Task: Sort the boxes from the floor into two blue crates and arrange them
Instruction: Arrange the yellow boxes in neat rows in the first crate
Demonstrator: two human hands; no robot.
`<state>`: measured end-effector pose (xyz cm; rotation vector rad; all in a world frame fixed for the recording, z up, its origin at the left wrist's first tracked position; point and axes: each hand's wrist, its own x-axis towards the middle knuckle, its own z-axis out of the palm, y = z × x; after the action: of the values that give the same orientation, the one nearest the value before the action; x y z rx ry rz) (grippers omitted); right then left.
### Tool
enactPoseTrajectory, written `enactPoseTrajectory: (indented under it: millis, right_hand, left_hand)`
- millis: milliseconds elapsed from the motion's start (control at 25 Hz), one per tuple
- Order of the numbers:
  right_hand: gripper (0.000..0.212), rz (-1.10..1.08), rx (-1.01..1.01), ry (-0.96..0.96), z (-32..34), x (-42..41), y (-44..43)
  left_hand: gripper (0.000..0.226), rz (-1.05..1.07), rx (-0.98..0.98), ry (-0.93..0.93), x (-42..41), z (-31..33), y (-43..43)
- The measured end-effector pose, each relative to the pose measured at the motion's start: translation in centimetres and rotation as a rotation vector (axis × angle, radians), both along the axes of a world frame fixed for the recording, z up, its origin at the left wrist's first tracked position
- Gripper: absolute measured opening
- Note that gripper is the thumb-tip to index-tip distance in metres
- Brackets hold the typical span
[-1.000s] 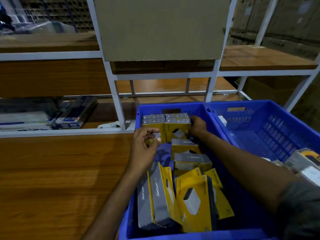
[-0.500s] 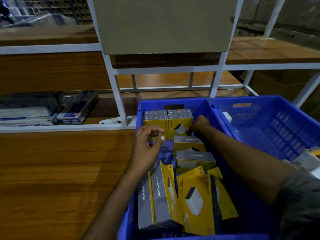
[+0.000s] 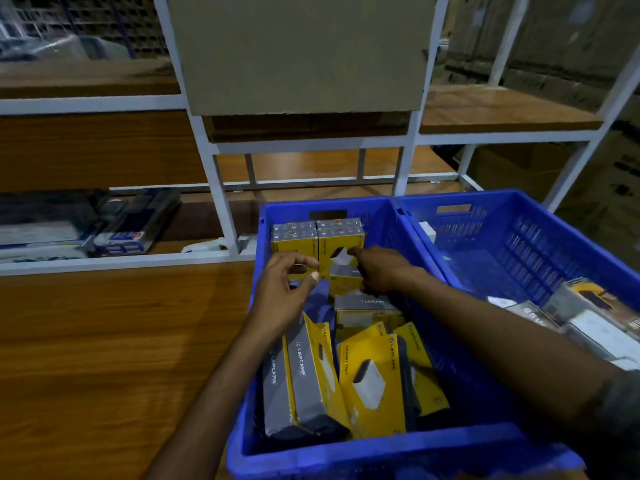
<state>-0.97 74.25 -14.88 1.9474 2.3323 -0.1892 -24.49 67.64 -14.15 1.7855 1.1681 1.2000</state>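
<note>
The left blue crate [image 3: 377,455] holds several yellow and grey boxes. Two of them [image 3: 317,239] stand upright side by side at its far wall. My right hand [image 3: 382,271] reaches in and grips a small yellow and grey box [image 3: 343,280] just in front of them, with the index finger stretched toward the upright pair. My left hand [image 3: 285,292] hovers beside it with fingers loosely curled, holding nothing. More boxes [image 3: 374,379] lean in a loose pile at the crate's near end. The right blue crate [image 3: 540,237] has several boxes [image 3: 588,313] at its right side.
Both crates sit on a brown wooden surface [image 3: 114,358]. A white metal shelf frame [image 3: 221,199] stands behind them, with a large cardboard box [image 3: 301,50] on it. Flat dark packages [image 3: 121,223] lie on the low shelf at left.
My right hand has moved from the right side of the upright pair to the small box in front of them. The left hand has stayed almost in place.
</note>
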Motion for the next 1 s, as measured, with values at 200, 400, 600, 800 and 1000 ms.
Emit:
enactPoseTrajectory:
  millis: [200,400,600,800,1000]
  right_hand:
    - [0.047,-0.122,0.123,0.352,1.6,2.2,-0.1]
    - [0.043,-0.116,0.007,1.17,5.7,2.1,-3.5]
    - [0.042,0.072,-0.03,1.205,8.2,0.2,-6.5]
    - [0.056,0.292,0.236,0.757,9.1,-1.6,-7.1]
    - [0.07,0.391,0.475,0.763,8.4,-2.5,-7.1]
  left_hand:
    - [0.027,0.052,-0.035,-0.082,0.0,0.3,-0.1]
    - [0.044,0.079,-0.078,-0.142,0.1,0.3,-0.2]
    - [0.08,0.143,0.043,-0.151,0.2,1.4,-0.9]
    - [0.093,0.172,0.333,0.282,0.2,1.8,-1.8]
    - [0.049,0.174,0.328,0.271,0.3,1.4,-2.1]
